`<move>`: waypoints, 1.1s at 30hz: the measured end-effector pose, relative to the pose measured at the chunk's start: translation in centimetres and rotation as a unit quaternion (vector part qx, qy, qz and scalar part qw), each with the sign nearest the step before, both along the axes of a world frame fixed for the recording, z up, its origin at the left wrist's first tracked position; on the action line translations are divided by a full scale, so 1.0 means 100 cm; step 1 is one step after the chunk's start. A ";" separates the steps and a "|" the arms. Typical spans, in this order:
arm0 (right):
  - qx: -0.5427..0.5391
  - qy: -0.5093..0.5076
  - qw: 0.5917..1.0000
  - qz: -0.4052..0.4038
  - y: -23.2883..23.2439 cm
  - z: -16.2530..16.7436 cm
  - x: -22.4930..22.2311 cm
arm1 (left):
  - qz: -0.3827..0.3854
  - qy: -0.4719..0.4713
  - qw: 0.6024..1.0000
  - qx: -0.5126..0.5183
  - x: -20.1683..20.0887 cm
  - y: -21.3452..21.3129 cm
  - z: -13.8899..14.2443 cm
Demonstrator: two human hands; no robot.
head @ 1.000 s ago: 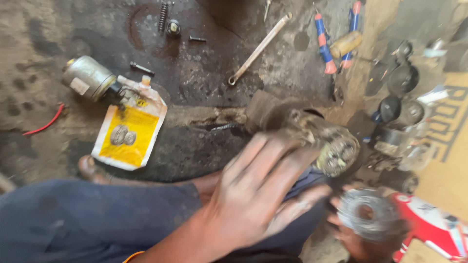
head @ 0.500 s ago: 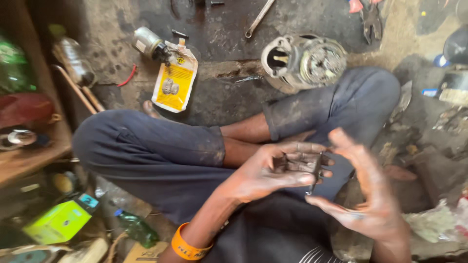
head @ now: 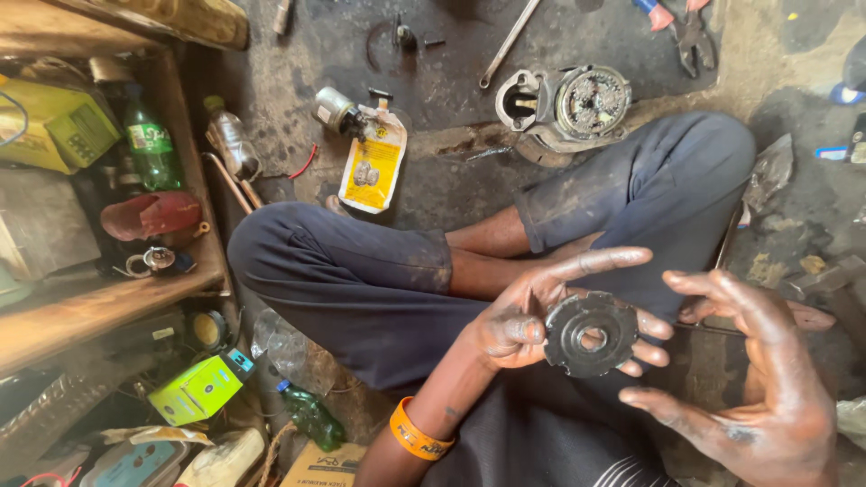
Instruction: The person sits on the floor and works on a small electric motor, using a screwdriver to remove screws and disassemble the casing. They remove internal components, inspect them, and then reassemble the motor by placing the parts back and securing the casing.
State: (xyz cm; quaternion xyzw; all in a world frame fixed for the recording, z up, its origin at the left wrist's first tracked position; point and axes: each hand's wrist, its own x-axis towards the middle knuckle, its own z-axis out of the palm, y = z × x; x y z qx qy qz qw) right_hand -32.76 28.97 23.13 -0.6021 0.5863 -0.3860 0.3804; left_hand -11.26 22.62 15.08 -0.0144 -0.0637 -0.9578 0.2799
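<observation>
Item: disc (head: 591, 334), dark metal, round, notched rim, central hole, greasy. Location: held above the lap, resting on the fingers of the left hand (head: 550, 316), pinned at its left edge by the curled thumb and forefinger; the remaining fingers are extended beneath and past it. Grip: grasping the disc.

Right hand (head: 758, 379): open, fingers spread and curved, nothing held; positioned just beside the disc, not touching it. Both hands are blackened with grease.

Housing (head: 564, 104): round metal motor-like body, laid on the floor beyond the knees, well apart from the disc, its open face turned upward with inner parts exposed.

Also on the floor: wrench (head: 510, 41), pliers (head: 690, 27), yellow pouch (head: 374, 167) with a small cylinder (head: 336, 108) at its top end. Shelf (head: 108, 298) at left, crowded with bottles and boxes.

Progress, as judged: the disc is separated from the housing and is in hand for inspection or cleaning; the housing is judged still opened up. Refitting is not begun: no tool is held, and the disc is nowhere near the housing. Whether the disc is yet cleaned cannot be told.
</observation>
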 end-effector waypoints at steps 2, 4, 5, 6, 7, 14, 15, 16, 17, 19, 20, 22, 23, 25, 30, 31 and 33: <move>-0.018 0.060 0.998 0.029 -0.003 0.011 0.002 | 0.002 0.001 1.000 -0.008 0.000 0.000 0.002; -0.040 0.113 0.991 0.065 -0.003 0.020 0.003 | 0.006 0.003 1.000 -0.014 0.001 0.001 0.005; -0.029 0.090 0.994 0.060 -0.001 0.023 0.004 | 0.008 0.003 1.000 -0.017 0.002 0.001 0.006; -0.017 0.067 0.996 0.056 0.003 0.025 0.005 | 0.008 0.001 1.000 -0.018 0.003 0.003 0.007; -0.006 0.044 0.998 0.052 0.007 0.026 0.005 | 0.007 0.003 1.000 -0.019 0.005 0.004 0.009; -0.008 -0.102 0.995 -0.003 0.027 0.018 -0.014 | 0.018 0.019 0.999 -0.031 0.015 0.008 0.020; -0.013 -0.098 0.995 -0.005 0.029 0.018 -0.015 | 0.023 0.020 0.999 -0.038 0.015 0.008 0.022; -0.019 -0.091 0.996 -0.007 0.031 0.020 -0.013 | 0.024 0.020 0.999 -0.042 0.016 0.009 0.023; -0.024 -0.084 0.996 -0.009 0.032 0.022 -0.010 | 0.025 0.021 0.998 -0.047 0.017 0.010 0.025; -0.037 -0.056 0.998 -0.004 0.033 0.034 0.001 | 0.021 0.021 0.998 -0.048 0.018 0.012 0.028; -0.046 -0.039 0.998 0.003 0.032 0.041 0.006 | 0.019 0.022 0.998 -0.049 0.018 0.013 0.029; -0.066 0.027 0.997 0.029 0.025 0.061 0.016 | 0.019 0.024 0.998 -0.053 0.020 0.015 0.031; -0.073 0.071 0.994 0.037 0.022 0.071 0.023 | 0.020 0.026 0.998 -0.056 0.021 0.016 0.032; -0.071 0.197 0.977 0.036 0.017 0.088 0.041 | 0.028 0.025 0.997 -0.066 0.022 0.017 0.033; -0.132 0.326 0.930 0.111 -0.011 0.101 0.067 | 0.052 0.009 0.996 -0.075 0.024 0.017 0.033; -0.135 0.333 0.926 0.117 -0.014 0.101 0.070 | 0.053 0.004 0.996 -0.073 0.025 0.016 0.032; -0.141 0.353 0.916 0.131 -0.017 0.101 0.072 | 0.050 -0.007 0.996 -0.072 0.027 0.014 0.028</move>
